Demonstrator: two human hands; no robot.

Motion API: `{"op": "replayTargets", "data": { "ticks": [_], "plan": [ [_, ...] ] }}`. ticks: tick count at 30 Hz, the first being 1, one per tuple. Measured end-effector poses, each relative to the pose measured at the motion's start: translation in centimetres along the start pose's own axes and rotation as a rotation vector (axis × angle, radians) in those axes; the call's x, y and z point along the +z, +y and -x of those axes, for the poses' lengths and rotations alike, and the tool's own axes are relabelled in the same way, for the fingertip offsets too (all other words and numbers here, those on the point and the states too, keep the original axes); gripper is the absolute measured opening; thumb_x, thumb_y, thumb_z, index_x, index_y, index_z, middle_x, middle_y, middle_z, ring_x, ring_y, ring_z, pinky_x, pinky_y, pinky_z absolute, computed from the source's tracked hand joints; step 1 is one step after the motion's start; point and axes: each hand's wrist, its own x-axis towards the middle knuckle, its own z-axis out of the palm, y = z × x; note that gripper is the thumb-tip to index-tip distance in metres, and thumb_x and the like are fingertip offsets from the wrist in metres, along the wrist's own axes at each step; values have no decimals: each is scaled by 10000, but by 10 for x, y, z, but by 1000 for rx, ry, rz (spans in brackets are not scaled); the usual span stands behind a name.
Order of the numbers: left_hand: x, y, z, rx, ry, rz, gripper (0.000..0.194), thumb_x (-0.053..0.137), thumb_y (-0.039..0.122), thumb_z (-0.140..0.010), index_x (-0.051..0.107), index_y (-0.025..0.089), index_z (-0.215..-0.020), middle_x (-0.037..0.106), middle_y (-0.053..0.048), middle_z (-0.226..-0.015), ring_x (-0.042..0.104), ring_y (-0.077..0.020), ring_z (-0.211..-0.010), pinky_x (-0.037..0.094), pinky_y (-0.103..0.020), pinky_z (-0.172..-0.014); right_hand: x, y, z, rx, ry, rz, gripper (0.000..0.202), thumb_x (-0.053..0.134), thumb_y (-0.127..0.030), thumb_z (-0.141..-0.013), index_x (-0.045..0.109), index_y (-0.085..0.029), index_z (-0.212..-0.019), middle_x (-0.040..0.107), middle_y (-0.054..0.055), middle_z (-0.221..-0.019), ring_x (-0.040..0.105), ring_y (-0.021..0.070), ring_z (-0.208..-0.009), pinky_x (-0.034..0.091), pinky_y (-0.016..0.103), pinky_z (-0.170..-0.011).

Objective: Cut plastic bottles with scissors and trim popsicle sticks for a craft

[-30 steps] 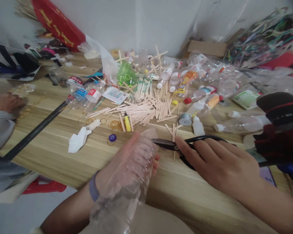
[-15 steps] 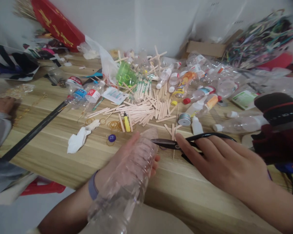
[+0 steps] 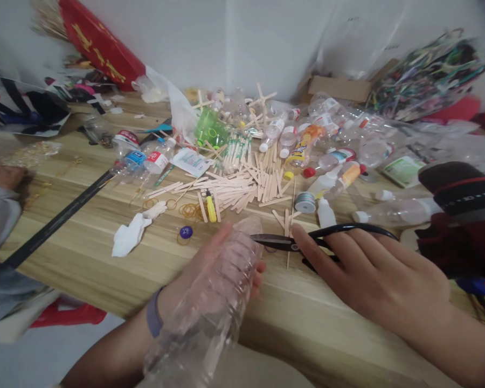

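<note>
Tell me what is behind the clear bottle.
Behind the clear bottle is the left hand, blurred through the plastic, with fingertips past its edge. Whatever the hand covers on the wooden table cannot be seen.

Scissors [image 3: 281, 243], one; wristband [image 3: 154, 313], one

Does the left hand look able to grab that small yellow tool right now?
Probably not: the left hand is holding a clear plastic bottle, though nothing seems to cover the yellow tool on the table beyond.

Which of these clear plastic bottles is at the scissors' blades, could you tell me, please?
The ribbed bottle in the left hand; the scissors in the right hand reach its far end, whereas the other bottles are on the table.
</note>
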Motion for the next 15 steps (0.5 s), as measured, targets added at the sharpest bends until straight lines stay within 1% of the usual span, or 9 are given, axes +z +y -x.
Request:
{"op": "replayTargets", "data": {
  "ticks": [4,8,11,13,15],
  "plan": [
    [1,0,0,-7,-23,16,746,226,689,-949,696,116,-859,707,-69,-670,667,-161,-542,491,-238,-530,-2,0,0,-14,-6,5,289,463,-39,-938,661,-130,-1127,513,-21,-545,420,154,-534,263,282,-530],
    [5,-2,1,-5,-2,29,780,185,692,-951,695,116,-828,680,-58,-639,644,-145,-516,484,-232,-529,-2,-2,-1,-8,-27,7,317,440,-20,-933,654,-126,-1141,497,-25,-539,415,155,-532,260,285,-529],
    [6,-2,1,-9,8,26,806,144,693,-951,694,120,-812,681,-52,-638,647,-144,-519,483,-232,-529,-2,-3,-1,4,-8,4,308,434,-23,-943,657,-126,-1129,491,-27,-533,403,158,-526,253,285,-527],
    [4,-1,1,-25,-11,25,817,138,709,-941,691,120,-816,689,-59,-656,656,-156,-537,489,-247,-540,-3,-3,-1,9,0,6,310,427,-21,-947,664,-126,-1116,484,-26,-523,392,159,-520,247,288,-528],
    [0,0,-1,-38,-46,32,798,173,720,-933,687,115,-846,693,-70,-680,659,-168,-561,494,-264,-558,-3,-4,-1,14,-2,11,320,418,-16,-947,672,-128,-1107,482,-23,-520,391,158,-520,244,289,-531]
  ]
}}
